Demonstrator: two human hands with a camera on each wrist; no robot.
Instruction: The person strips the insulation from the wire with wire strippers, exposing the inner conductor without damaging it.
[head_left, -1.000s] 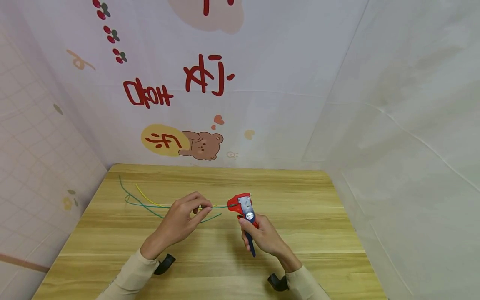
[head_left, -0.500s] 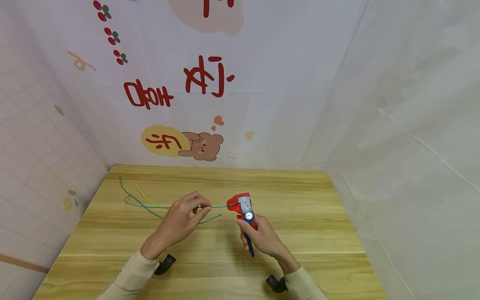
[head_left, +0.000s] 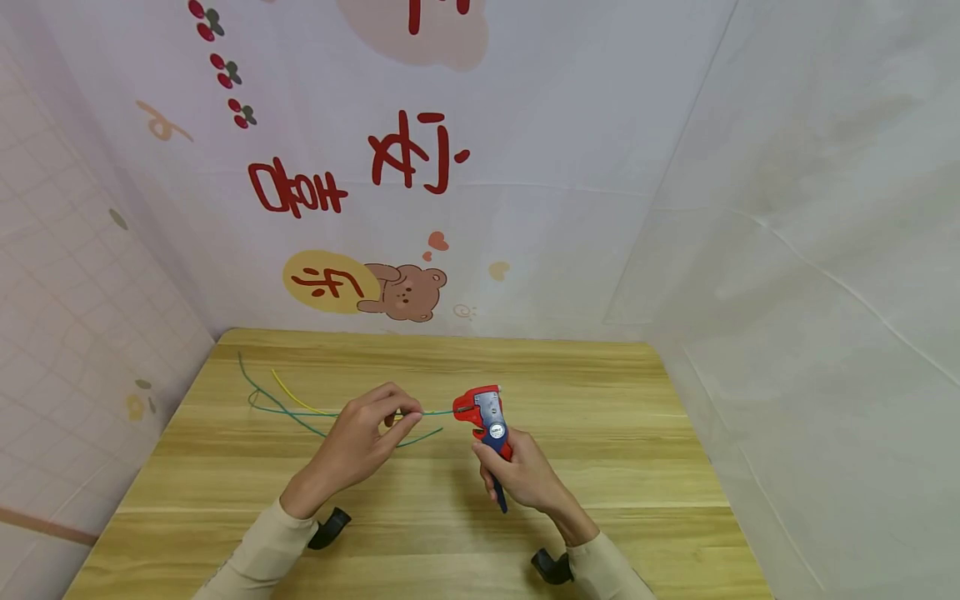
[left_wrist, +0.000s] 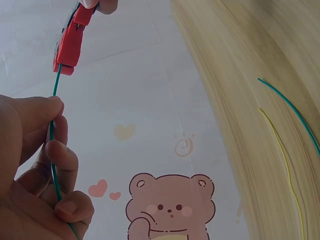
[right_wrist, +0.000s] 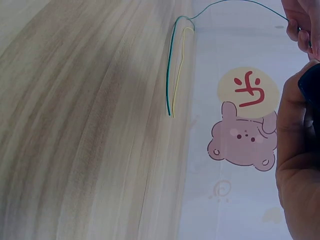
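Note:
Between its thumb and fingers my left hand (head_left: 367, 429) pinches a green wire (left_wrist: 57, 82), whose length runs down along the palm in the left wrist view. The wire's far end enters the red head of a wire stripper (head_left: 491, 410). My right hand (head_left: 525, 473) grips that tool by its blue and red handles, thumb on the near side. The part of the wire inside the stripper's head is hidden. Only the dark handle (right_wrist: 311, 87) shows in the right wrist view, at its right edge.
Another green wire (head_left: 429, 435) and a yellow wire (left_wrist: 287, 175) lie on the wooden table (head_left: 600, 467), partly under the left hand. A printed cloth wall (head_left: 570, 250) stands behind the table. Black curved pieces (head_left: 328, 528) sit by both wrists.
My right hand has shifted very slightly left with the wire stripper, tilting it a little. My left hand keeps its pinch on the green wire in nearly the same place.

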